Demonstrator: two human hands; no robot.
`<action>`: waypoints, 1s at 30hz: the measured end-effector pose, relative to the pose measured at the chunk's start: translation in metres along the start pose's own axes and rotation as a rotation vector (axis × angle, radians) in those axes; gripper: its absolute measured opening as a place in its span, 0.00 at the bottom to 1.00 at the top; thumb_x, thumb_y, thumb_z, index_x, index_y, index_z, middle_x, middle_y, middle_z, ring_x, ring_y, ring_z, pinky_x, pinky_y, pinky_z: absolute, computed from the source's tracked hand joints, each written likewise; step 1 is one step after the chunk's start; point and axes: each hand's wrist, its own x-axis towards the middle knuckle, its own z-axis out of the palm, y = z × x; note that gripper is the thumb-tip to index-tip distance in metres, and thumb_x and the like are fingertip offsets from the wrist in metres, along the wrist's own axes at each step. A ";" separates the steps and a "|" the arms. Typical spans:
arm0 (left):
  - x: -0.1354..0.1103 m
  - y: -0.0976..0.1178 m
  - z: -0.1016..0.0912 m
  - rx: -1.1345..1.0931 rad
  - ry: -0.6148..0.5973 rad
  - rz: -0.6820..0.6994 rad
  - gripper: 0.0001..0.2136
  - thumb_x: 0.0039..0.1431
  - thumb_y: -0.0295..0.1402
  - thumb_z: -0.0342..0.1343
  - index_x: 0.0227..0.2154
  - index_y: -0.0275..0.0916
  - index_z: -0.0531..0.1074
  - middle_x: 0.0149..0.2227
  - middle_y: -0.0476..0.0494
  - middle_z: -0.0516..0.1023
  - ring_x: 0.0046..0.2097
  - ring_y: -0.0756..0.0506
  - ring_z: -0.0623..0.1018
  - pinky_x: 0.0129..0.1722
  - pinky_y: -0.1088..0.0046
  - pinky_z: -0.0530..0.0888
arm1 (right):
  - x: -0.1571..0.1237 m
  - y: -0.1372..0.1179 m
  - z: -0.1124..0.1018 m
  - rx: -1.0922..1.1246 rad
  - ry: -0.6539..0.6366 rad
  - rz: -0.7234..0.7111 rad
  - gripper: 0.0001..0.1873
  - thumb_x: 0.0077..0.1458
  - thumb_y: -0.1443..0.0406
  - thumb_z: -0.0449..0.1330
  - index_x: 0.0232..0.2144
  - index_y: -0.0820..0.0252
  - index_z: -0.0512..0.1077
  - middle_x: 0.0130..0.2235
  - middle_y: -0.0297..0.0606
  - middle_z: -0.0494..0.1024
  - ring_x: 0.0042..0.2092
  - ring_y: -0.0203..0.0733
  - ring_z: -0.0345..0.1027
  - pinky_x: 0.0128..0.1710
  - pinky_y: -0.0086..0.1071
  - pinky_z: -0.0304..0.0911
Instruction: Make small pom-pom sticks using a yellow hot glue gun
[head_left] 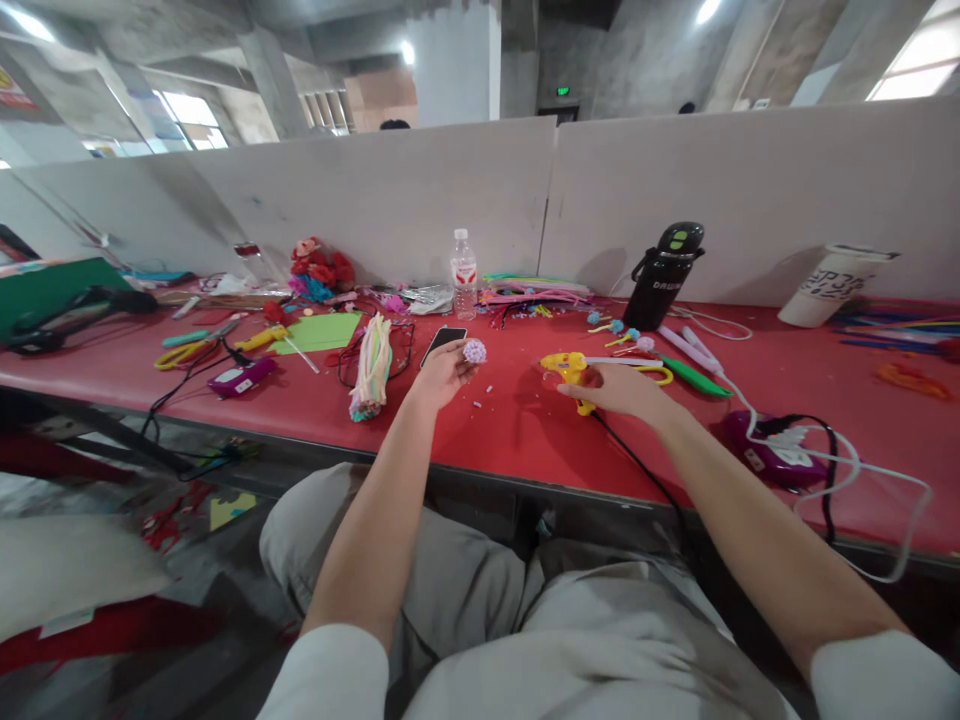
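Observation:
Between the fingertips of my left hand [444,374] is a small lilac ball [475,351] with a bumpy, flower-like surface. My right hand [621,390] is closed round the yellow glue gun [564,364], whose nozzle points left above the red table [517,425]. A clear glue stick [615,361] appears to stick out of its back. Behind my right hand, the yellow handle of a pair of scissors [660,375] shows partly. A phone [442,341] lies just behind my left hand. Tiny lilac scraps [478,404] are on the table between my hands.
On the left stands a bundle of pale pipe cleaners [373,365] beside green paper [322,334]. A water bottle [463,275], a black flask [663,278] and a white cup [829,290] stand along the partition [375,200]. A purple power strip [776,455] with loose cables lies right.

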 end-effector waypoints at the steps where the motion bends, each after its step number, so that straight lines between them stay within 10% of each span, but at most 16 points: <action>1: 0.000 0.000 0.000 0.024 -0.004 0.009 0.08 0.50 0.25 0.59 0.35 0.34 0.74 0.31 0.44 0.77 0.30 0.50 0.78 0.30 0.76 0.72 | 0.006 -0.005 0.005 -0.026 0.011 0.008 0.35 0.46 0.34 0.55 0.31 0.59 0.75 0.34 0.46 0.79 0.36 0.51 0.73 0.33 0.36 0.62; 7: 0.000 -0.004 0.002 0.249 0.094 0.102 0.06 0.50 0.30 0.62 0.31 0.34 0.76 0.29 0.43 0.78 0.29 0.50 0.76 0.31 0.75 0.72 | 0.024 -0.030 0.040 0.298 0.190 -0.091 0.21 0.53 0.50 0.59 0.38 0.62 0.76 0.39 0.46 0.80 0.39 0.50 0.74 0.38 0.38 0.66; 13: 0.003 -0.010 0.001 0.303 0.129 0.118 0.07 0.50 0.30 0.62 0.31 0.33 0.76 0.31 0.42 0.78 0.30 0.50 0.77 0.32 0.74 0.73 | 0.011 -0.047 0.045 0.923 0.050 -0.418 0.19 0.54 0.50 0.59 0.28 0.60 0.73 0.27 0.38 0.77 0.29 0.41 0.70 0.33 0.35 0.68; 30: 0.003 -0.013 0.004 0.373 0.063 0.154 0.07 0.49 0.33 0.63 0.30 0.34 0.77 0.29 0.44 0.77 0.28 0.51 0.73 0.30 0.75 0.70 | 0.003 -0.057 0.043 0.940 0.018 -0.531 0.21 0.57 0.49 0.57 0.23 0.57 0.69 0.23 0.34 0.72 0.26 0.38 0.65 0.30 0.34 0.64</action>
